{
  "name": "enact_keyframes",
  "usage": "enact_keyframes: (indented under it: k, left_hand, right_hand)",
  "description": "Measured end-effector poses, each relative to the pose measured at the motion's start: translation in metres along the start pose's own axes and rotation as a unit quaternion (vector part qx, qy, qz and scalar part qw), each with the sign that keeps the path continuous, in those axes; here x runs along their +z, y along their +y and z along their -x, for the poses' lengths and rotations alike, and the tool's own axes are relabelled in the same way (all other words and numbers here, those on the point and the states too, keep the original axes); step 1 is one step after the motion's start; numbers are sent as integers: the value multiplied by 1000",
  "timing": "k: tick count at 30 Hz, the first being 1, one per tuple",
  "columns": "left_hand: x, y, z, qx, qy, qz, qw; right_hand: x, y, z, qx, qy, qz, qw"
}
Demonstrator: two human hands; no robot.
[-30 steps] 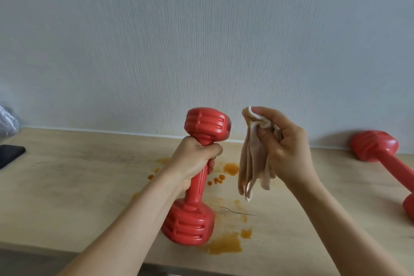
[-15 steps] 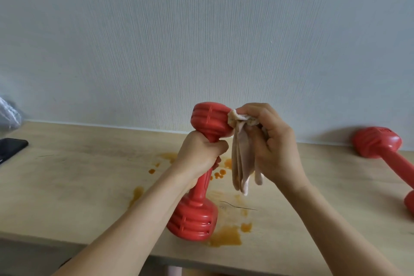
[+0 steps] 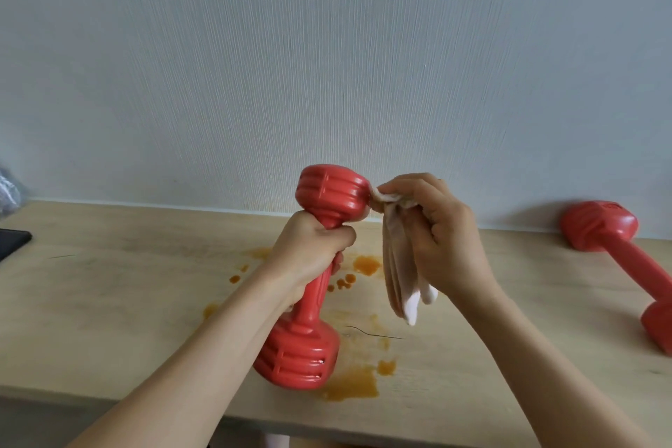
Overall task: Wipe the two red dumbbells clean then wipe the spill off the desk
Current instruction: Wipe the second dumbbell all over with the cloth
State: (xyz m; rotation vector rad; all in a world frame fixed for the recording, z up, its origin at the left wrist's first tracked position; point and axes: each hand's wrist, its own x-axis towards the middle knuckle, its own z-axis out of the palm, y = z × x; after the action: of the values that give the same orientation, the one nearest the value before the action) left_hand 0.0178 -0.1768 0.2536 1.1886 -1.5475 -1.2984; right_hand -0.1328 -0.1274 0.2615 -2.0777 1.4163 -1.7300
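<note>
The left hand (image 3: 309, 251) gripped the first dumbbell (image 3: 316, 276) by its handle, fingers curled tight round it, and held it nearly upright, tilted a little, above the middle of the desk (image 3: 109, 302) towards the front edge. Its lower head hung just over the biggest patch of the spill (image 3: 351, 384); whether it touched the desk could not be told.

The right hand (image 3: 442, 236) pinched a cloth (image 3: 398, 265), the bunched top between thumb and fingers and the rest hanging loose below. A second earlier that cloth had hung well clear of the dumbbell, to its right. Since then the hands had closed together, and the cloth's top was now pressed against the right side of the upper head — so the wiping of the first dumbbell had, by my reading, only just begun.

The second dumbbell (image 3: 618, 265) lay on its side by the desk's right edge, near the back, well apart from both hands and untouched. The orange spill remained — drops and smears across the middle, a pool near the front edge.

A dark flat object (image 3: 12, 240) lay at the left edge.
</note>
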Motion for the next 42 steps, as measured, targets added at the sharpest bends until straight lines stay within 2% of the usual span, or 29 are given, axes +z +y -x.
enact_keyframes:
  k: [4,7,9,11,14,16,18,23,27,30,31,34,36,38,40,42]
  left_hand:
    - [-7,1,3,5,-18,24,1000]
    - [-13,1,3,0,-22,51,998]
    - [-16,2,4,-6,-28,73,997]
    - [-18,3,6,-7,-36,83,996]
    - [-20,4,9,0,-47,79,996]
    - [-20,4,10,3,-49,76,996]
    - [-19,4,10,0,-41,80,996]
    - [-20,2,6,-21,-9,115,993]
    - [-19,1,5,-29,-3,125,992]
    - [-17,0,5,-25,-14,135,990]
    - [-15,1,5,-18,-22,130,991]
    - [-11,3,5,-1,-40,103,994]
    - [-7,4,4,5,-43,91,995]
    - [-6,3,3,7,-40,84,996]
    - [-6,2,2,5,-32,76,997]
    - [-7,2,1,0,-25,72,997]
  right_hand:
    - [4,0,-1,99,1,-197,976]
    - [7,-7,-3,81,29,-236,968]
    - [14,-11,-5,62,18,-240,969]
    - [23,-10,-6,67,11,-209,976]
    - [31,-5,-7,110,62,-125,984]
    - [34,-8,-6,133,94,-114,980]
    - [35,-15,-3,134,89,-108,981]
    - [39,-14,10,81,-4,-118,990]
    - [47,-20,5,33,66,-50,996]
    - [51,-27,5,-70,89,77,991]
    - [50,-27,6,-81,92,89,988]
    - [41,-25,4,4,90,-13,996]
    - [35,-22,1,97,90,-99,986]
    - [32,-16,-4,151,107,-131,974]
    - [34,-15,-6,168,108,-133,971]
    - [39,-22,-4,134,105,-98,981]
